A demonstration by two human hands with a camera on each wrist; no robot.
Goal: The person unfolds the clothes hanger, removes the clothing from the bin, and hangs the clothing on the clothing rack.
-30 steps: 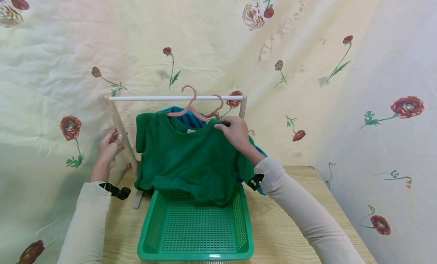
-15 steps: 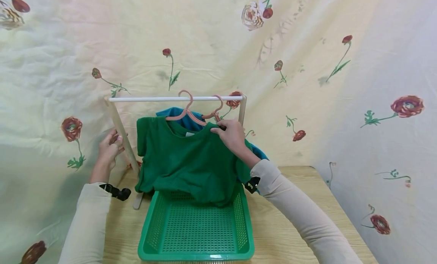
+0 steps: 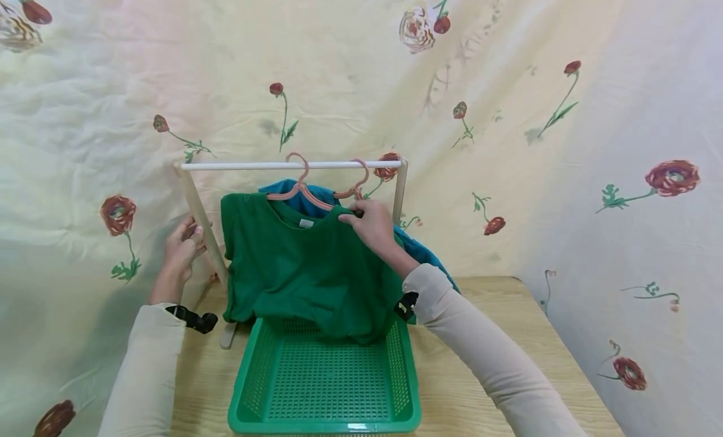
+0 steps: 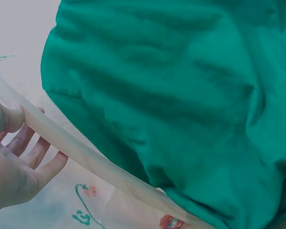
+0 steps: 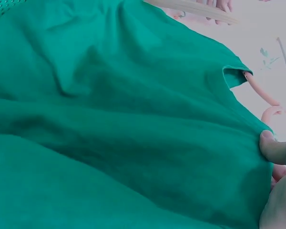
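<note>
A green T-shirt hangs on a pink hanger, whose hook loops over the white rail of a small clothes rack. My right hand pinches the shirt's shoulder at the hanger's end, thumb in front; the thumb shows on the cloth in the right wrist view. At the rack's left wooden post my left hand holds on, its fingers against the wood. Behind the green shirt, a blue garment hangs from a second pink hanger, mostly hidden.
A green plastic basket stands on the wooden table below the shirt, whose hem hangs over its back rim. Flowered cloth covers the walls close behind and to the right of the rack.
The green shirt's hanger has come down, its hook going from above the rail to over it, then shifted left with my right hand. My left hand has stayed at the post.
</note>
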